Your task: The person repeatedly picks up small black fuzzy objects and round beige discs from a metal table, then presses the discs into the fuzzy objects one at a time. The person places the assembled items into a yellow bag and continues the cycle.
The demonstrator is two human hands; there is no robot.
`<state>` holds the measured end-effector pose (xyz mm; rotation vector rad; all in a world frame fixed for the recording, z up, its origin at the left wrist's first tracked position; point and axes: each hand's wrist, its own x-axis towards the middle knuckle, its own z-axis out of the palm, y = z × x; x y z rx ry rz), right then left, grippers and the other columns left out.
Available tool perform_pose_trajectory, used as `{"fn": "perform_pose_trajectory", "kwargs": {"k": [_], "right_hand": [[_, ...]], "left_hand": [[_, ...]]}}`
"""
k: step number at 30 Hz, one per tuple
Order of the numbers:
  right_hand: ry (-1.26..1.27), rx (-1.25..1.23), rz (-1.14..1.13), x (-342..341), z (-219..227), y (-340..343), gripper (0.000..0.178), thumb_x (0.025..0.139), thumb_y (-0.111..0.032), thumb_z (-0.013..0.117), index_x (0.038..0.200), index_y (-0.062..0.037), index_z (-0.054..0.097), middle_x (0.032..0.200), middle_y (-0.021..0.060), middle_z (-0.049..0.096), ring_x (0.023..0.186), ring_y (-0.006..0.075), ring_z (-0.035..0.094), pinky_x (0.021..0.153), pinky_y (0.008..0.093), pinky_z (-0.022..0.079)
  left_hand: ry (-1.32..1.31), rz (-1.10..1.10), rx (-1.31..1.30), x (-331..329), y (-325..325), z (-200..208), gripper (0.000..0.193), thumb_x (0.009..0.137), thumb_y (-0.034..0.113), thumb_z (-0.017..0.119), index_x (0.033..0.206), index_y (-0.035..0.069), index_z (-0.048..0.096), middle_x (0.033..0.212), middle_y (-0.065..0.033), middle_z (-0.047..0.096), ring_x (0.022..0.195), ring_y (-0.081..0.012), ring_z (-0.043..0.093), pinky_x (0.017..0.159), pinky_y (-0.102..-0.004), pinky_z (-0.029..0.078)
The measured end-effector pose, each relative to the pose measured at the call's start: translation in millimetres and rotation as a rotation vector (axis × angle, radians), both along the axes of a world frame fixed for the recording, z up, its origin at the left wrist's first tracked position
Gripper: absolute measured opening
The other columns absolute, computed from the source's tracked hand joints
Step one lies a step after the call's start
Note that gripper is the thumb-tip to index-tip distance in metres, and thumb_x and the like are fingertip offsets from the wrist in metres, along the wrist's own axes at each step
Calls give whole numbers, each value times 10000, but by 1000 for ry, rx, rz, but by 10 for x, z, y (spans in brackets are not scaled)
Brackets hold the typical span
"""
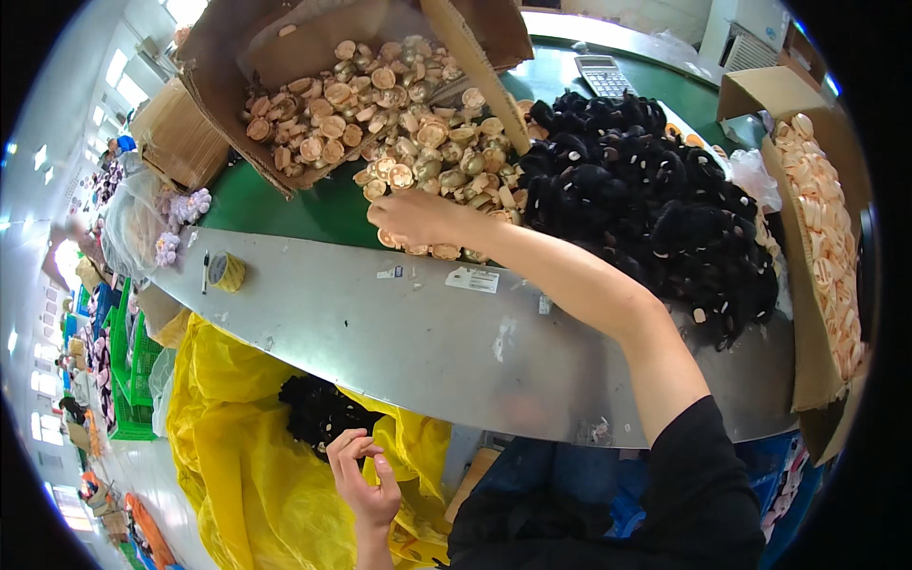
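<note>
My right hand (408,217) reaches over the near edge of a heap of small beige and gold cup-shaped pieces (442,157). Its fingers are bent down and drawn together at the pieces; whatever they grip is hidden beneath the hand. Lower down, my left hand (359,480) hovers over a yellow plastic bag (256,475). Its fingers are loosely bent and apart from the thumb, with nothing seen between them. Black fluffy pieces (318,408) lie in that bag, just beyond the left fingertips.
A tipped cardboard box (214,104) spills the beige pieces onto the green surface (323,214). Right of them is a big pile of black fluffy items (655,209), with a calculator (603,76) behind. Another box (807,313) holds peach-coloured pieces. A tape roll (226,272) stands left.
</note>
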<state>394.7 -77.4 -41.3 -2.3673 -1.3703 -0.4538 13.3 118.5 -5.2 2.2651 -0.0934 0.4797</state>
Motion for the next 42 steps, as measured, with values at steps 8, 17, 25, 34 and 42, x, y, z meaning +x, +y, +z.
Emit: {"fn": "perform_pose_trajectory", "kwargs": {"k": [8, 17, 25, 34, 42], "right_hand": [[540, 650, -160, -1006, 522, -688, 287, 951, -36, 555, 1237, -24, 541, 986, 117, 587, 945, 221, 617, 770, 362, 513], [1386, 1747, -172, -3501, 468, -1755, 240, 1008, -212, 617, 1192, -61, 594, 893, 29, 578, 707, 121, 551, 612, 243, 478], [1105, 2207, -328, -4441, 114, -1718, 193, 1010, -152, 631, 1173, -63, 575, 994, 77, 600, 699, 130, 589, 576, 207, 503], [833, 1854, -591, -4850, -88, -1711, 93, 950, -58, 625, 1022, -1, 637, 877, 94, 644, 683, 134, 615, 555, 254, 511], [347, 932, -698, -4091, 551, -1747, 640, 823, -452, 812, 1226, 9, 622, 933, 85, 608, 747, 161, 585, 680, 280, 480]], "left_hand": [[-107, -78, -34, -18, -97, 99, 212, 898, 62, 540, 1096, -10, 568, 1151, -163, 561, 805, -187, 579, 719, -293, 506], [34, -435, -145, 725, -1032, 176, 311, 857, -1, 573, 1167, 17, 594, 968, -116, 667, 851, -225, 645, 801, -339, 522], [-345, -734, 816, 1880, -2308, 63, 652, 672, 17, 711, 1302, 166, 639, 1353, -134, 527, 1263, -318, 468, 1009, -456, 395], [-215, -770, 66, 1784, -2315, 249, 287, 658, -42, 786, 906, 12, 654, 1071, -95, 585, 1020, -275, 574, 875, -360, 442], [689, -628, -593, 685, -1810, 767, 71, 860, 22, 739, 877, -1, 673, 818, 19, 661, 776, -40, 557, 710, -211, 459]]}}
